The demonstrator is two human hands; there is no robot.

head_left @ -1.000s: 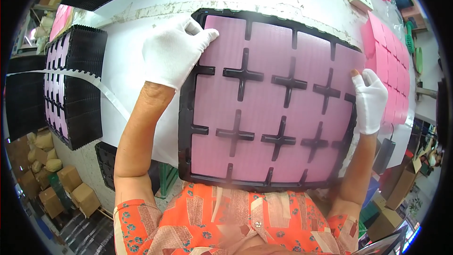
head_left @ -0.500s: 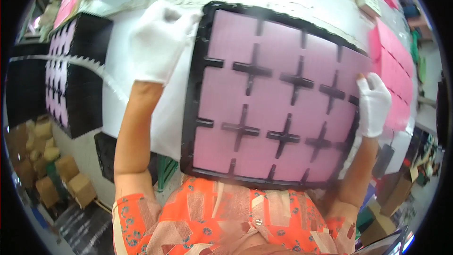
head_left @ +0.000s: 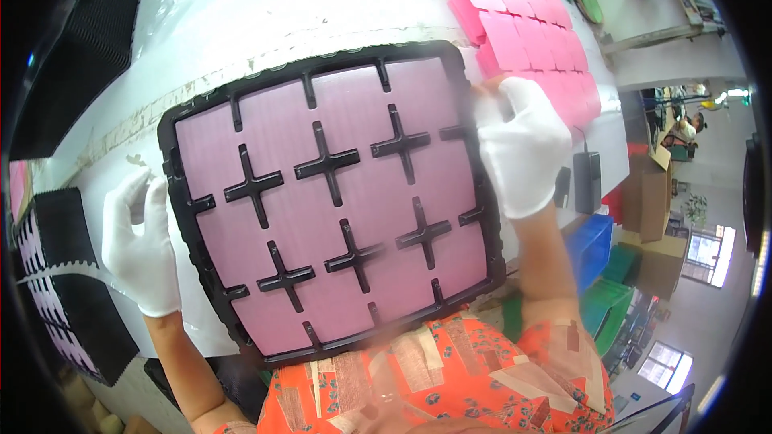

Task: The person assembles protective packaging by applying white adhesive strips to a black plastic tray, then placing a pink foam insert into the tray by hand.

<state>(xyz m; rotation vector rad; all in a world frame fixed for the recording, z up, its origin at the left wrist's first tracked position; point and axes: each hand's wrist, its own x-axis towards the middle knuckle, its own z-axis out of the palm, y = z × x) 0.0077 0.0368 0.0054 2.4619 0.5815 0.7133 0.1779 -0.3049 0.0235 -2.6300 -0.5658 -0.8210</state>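
Note:
A large black plastic tray with raised cross-shaped ribs is in front of me, its lower edge against my shirt. Pale pink panels fill its compartments. My left hand, in a white glove, is at the tray's left rim, with thumb and fingers curled toward the edge; the fingertips are partly hidden. My right hand, also white-gloved with bare skin at a fingertip, is closed around the upper part of the right rim.
Bright pink slotted sheets lie on the white table beyond my right hand. A tall stack of black trays rises at far left, and another filled stack stands below it. Blue and green crates are at right.
The view has swung to the right. In the picture the tray has shifted left and tilted the other way. My right hand is now higher along the rim, my left hand lower.

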